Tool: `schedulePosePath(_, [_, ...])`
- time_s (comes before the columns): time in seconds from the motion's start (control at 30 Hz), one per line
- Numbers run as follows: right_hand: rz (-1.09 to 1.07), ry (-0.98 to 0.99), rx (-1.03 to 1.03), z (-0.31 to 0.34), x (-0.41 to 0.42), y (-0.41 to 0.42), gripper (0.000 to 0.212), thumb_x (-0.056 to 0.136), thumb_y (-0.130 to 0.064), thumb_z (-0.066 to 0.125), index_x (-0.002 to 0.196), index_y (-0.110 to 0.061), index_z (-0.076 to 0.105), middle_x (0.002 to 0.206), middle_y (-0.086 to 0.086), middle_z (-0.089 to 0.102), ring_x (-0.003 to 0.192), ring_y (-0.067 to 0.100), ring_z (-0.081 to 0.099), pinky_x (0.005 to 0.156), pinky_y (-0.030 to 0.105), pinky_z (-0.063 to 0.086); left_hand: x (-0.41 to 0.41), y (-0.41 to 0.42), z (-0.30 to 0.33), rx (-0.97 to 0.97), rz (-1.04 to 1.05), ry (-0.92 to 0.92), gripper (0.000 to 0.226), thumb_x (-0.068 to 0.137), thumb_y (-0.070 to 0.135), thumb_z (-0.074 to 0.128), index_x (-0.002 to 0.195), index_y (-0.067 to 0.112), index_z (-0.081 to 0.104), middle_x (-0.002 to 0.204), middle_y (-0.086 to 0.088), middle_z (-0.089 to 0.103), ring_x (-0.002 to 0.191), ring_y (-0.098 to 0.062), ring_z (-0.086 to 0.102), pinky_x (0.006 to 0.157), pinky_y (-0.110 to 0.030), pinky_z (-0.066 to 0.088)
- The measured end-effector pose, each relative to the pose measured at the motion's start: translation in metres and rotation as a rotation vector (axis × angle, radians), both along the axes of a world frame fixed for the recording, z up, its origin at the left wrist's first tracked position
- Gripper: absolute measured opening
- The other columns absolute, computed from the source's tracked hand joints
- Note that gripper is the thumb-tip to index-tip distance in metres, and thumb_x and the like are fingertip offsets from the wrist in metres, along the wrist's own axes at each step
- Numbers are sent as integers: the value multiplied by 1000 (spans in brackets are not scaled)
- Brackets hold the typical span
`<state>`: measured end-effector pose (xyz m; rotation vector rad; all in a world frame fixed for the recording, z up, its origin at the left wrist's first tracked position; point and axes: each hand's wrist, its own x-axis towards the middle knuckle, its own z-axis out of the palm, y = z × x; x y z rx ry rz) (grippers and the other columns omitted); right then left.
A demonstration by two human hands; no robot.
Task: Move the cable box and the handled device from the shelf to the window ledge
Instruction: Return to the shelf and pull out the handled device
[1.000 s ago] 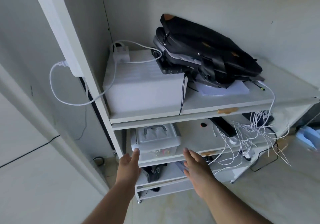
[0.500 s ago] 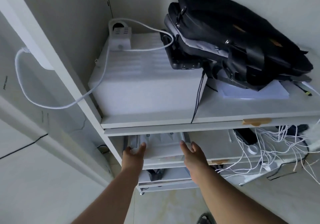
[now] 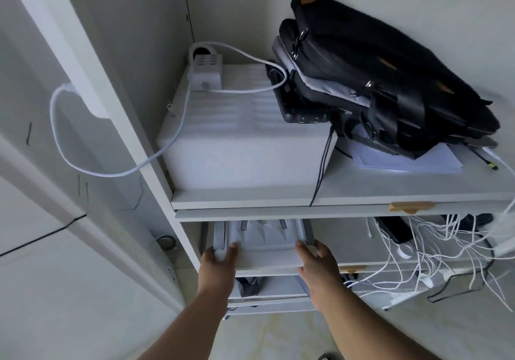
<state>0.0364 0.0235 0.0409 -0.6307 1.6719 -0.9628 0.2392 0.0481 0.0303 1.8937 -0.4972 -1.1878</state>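
Observation:
A white plastic box with a lid handle (image 3: 262, 238) sits on the second shelf (image 3: 359, 237) of a white rack, half hidden under the top shelf. My left hand (image 3: 218, 262) grips its front left corner, thumb on the lid. My right hand (image 3: 316, 259) holds its front right corner, fingers wrapped around the side. A large white box (image 3: 242, 142) with a white multi-port charger (image 3: 206, 74) on it stands on the top shelf. The window ledge is not in view.
Black bags (image 3: 384, 78) lie stacked on papers (image 3: 409, 159) at the top shelf's right. A white cable (image 3: 92, 162) loops from the charger to a plug on the left frame. A tangle of white cables (image 3: 446, 251) spills from the second shelf's right side. Lower shelves hold a dark object (image 3: 249, 286).
Both hands have reached forward from in front of the rack and closed on the front corners of the handled box. My view has moved closer and higher above the shelves.

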Motion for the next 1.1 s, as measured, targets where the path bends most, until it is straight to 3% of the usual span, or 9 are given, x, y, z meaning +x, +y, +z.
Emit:
schedulePosePath(0.1, [-28,25,-25,14,-4,21,27,84,-42,78,105,-33,63,113,1,69,107,30,67,101,54,56,-5,22,21,-36,-9,7,95,65,78,71,141,21,59,126,-8,72,115,-36,72,101,-55,59])
schedulePosePath(0.27, [-63,3,-52,35,-9,59,27,88,-30,78,110,-22,65,96,1,66,84,27,64,96,55,58,-13,59,51,-76,-2,14,61,88,53,73,135,17,60,113,-3,71,106,-35,72,99,-51,60])
schedulePosePath(0.4, [-18,-45,-77,51,-15,86,24,89,-19,77,110,-14,67,94,4,67,92,31,63,97,55,56,-20,95,65,-120,41,-26,75,76,66,70,133,18,63,115,-3,74,105,-31,73,97,-50,60])
schedulePosePath(0.6, [92,-52,-151,57,-24,118,28,82,-25,82,109,-17,74,98,10,75,87,28,71,76,41,58,-33,160,90,-179,171,-12,50,88,48,74,126,17,65,105,-3,74,88,-23,70,78,-39,61])
schedulePosePath(0.67, [177,-93,-139,58,-22,141,28,86,-21,80,112,-13,72,99,9,73,84,22,68,78,39,56,-35,195,99,-183,237,-13,36,93,41,73,119,16,64,101,-2,71,83,-20,69,74,-37,61])
schedulePosePath(0.73, [231,-148,-144,61,-15,163,27,88,-18,78,113,-13,70,100,6,71,84,20,65,84,43,58,-32,225,102,-181,293,-16,29,94,37,73,113,18,64,104,-2,71,89,-18,69,88,-45,62])
schedulePosePath(0.83, [336,-212,-130,65,7,197,20,90,-19,76,108,-23,69,102,-2,72,88,18,67,90,42,56,-22,270,106,-165,375,-60,38,81,50,73,108,25,65,107,-4,74,99,-25,72,96,-54,61])
schedulePosePath(1.0, [571,-184,-115,71,76,252,22,87,-22,78,108,-22,71,95,4,75,84,23,71,93,49,59,26,356,111,-160,581,-99,42,81,53,70,111,24,69,99,-6,75,88,-30,73,78,-46,62])
schedulePosePath(1.1, [699,-187,-108,75,135,281,27,88,-21,78,113,-19,68,102,2,72,87,20,69,91,43,57,68,406,105,-164,704,-89,39,83,53,71,111,25,69,101,-7,76,88,-32,73,71,-41,58])
